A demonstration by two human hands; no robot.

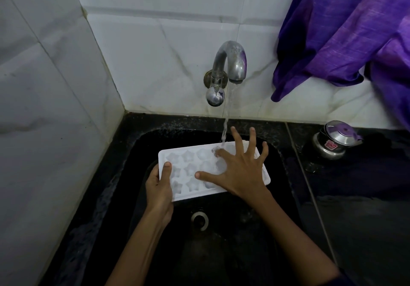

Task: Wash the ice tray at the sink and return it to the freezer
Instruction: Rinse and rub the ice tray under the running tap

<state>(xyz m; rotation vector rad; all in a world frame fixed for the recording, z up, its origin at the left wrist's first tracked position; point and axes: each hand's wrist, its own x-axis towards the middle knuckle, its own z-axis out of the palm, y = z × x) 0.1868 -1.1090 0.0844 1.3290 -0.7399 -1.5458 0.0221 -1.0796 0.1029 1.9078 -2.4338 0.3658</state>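
At frame centre, left hand (158, 188) grips ice tray (193, 174) under tap stream (225, 130) for rinsing; right hand (239, 170), fingers splayed, rubs its cavities, gripping nothing.

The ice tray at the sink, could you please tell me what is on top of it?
On the ice tray lie the spread right hand, the left hand's thumb and running water. The moulds beneath the palm are hidden.

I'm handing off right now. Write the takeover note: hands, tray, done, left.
Left hand: grips the left end of the white plastic ice tray, thumb on top.
Right hand: open, fingers spread over the tray's right half.
Tray: held over the black sink, cavities up, under the running curved metal tap; water lands near the back edge.
Done: rinsing under way.
Left: finish washing, shut tap, return tray to freezer.
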